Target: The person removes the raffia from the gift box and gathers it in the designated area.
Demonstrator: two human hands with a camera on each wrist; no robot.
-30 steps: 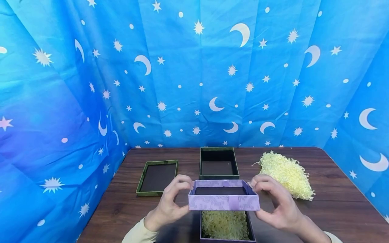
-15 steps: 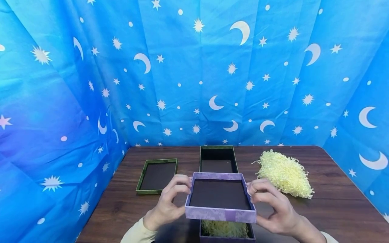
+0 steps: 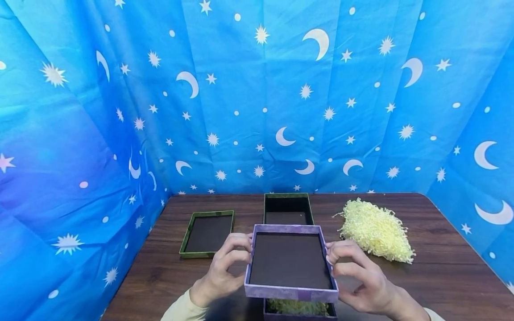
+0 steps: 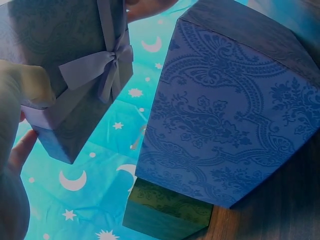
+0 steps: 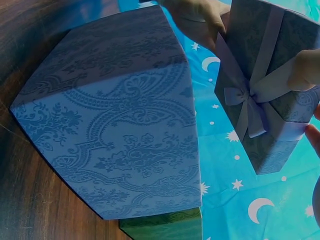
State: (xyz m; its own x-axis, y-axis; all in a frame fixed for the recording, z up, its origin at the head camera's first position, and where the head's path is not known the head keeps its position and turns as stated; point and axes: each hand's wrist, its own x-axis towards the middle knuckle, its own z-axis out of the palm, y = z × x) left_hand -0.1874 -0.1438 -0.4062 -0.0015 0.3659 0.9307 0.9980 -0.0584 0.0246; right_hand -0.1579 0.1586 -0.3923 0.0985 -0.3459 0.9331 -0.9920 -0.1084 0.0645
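Note:
A purple patterned box lid (image 3: 289, 258) is held up between both hands, its dark inside facing the head camera. My left hand (image 3: 224, 266) grips its left edge, and my right hand (image 3: 363, 278) grips the right edge. In the left wrist view the lid's outer face shows a ribbon bow (image 4: 114, 57); the same bow (image 5: 248, 96) appears in the right wrist view. Beneath the lid stands the purple box base (image 3: 299, 317), mostly covered from above, with pale shredded filler (image 3: 297, 306) inside. The base's patterned side (image 4: 225, 110) fills much of the left wrist view.
A green-rimmed lid (image 3: 209, 234) lies inside-up at the left of the wooden table (image 3: 148, 285). Behind the purple lid stands an open green box (image 3: 287, 216). A heap of yellow shredded paper (image 3: 375, 229) lies at the right. Blue star-patterned cloth (image 3: 257, 89) surrounds the table.
Both hands have tilted the purple lid so more of its dark inside faces the head camera. It now covers more of the base and filler.

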